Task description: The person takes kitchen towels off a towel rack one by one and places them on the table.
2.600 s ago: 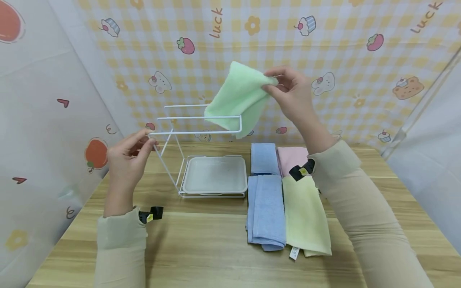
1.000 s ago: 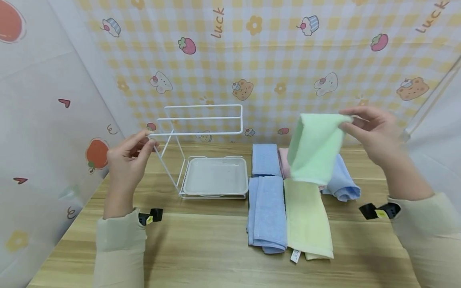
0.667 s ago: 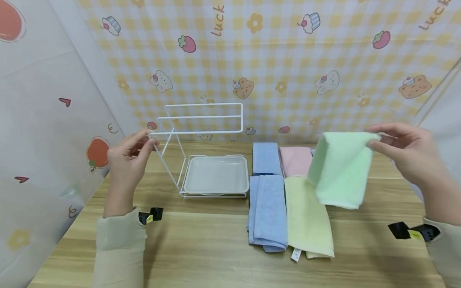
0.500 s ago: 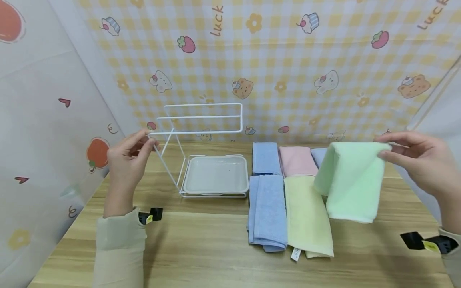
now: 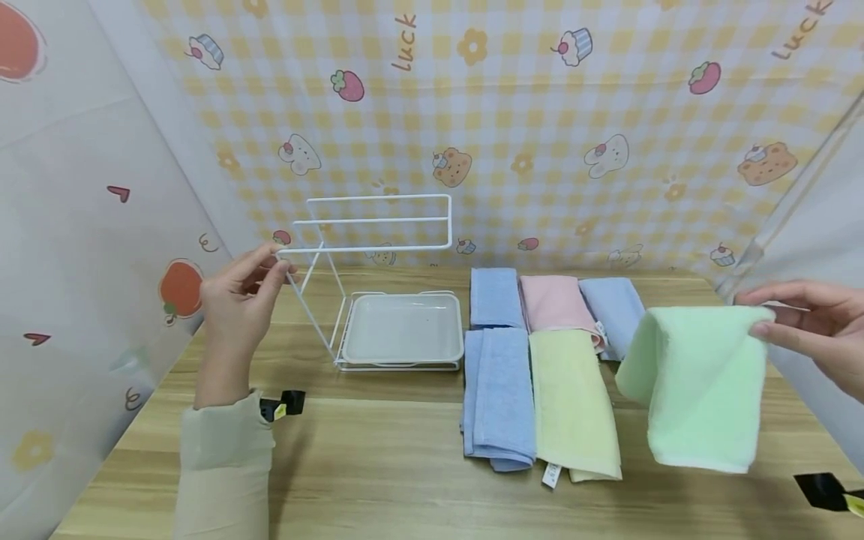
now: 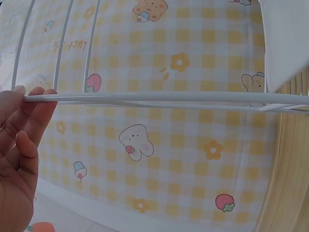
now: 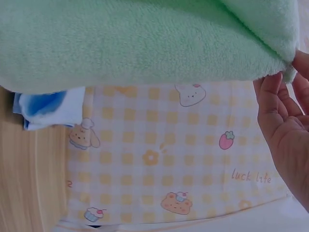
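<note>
My left hand (image 5: 243,292) pinches the front upper corner of a white wire rack (image 5: 367,249), thumb and fingers on the bar. In the left wrist view the fingertips close on the end of that rack bar (image 6: 145,96). Over at the right, my right hand (image 5: 813,326) pinches one corner of a light green towel (image 5: 709,382), which hangs folded above the table. The right wrist view shows the same green towel (image 7: 145,43) spread across the top, gripped at its edge. A pale tray (image 5: 405,328) sits in the rack's base.
Folded towels lie right of the rack: a small blue one (image 5: 495,298), a pink one (image 5: 556,301), a light blue one (image 5: 614,311), a larger blue one (image 5: 499,397) and a yellow one (image 5: 574,405). Patterned cloth walls (image 5: 526,97) stand behind the wooden table (image 5: 364,472).
My right hand has carried the green towel from over the rack's top bars to the right and down, past the other towels. My left hand has stayed on the rack corner.
</note>
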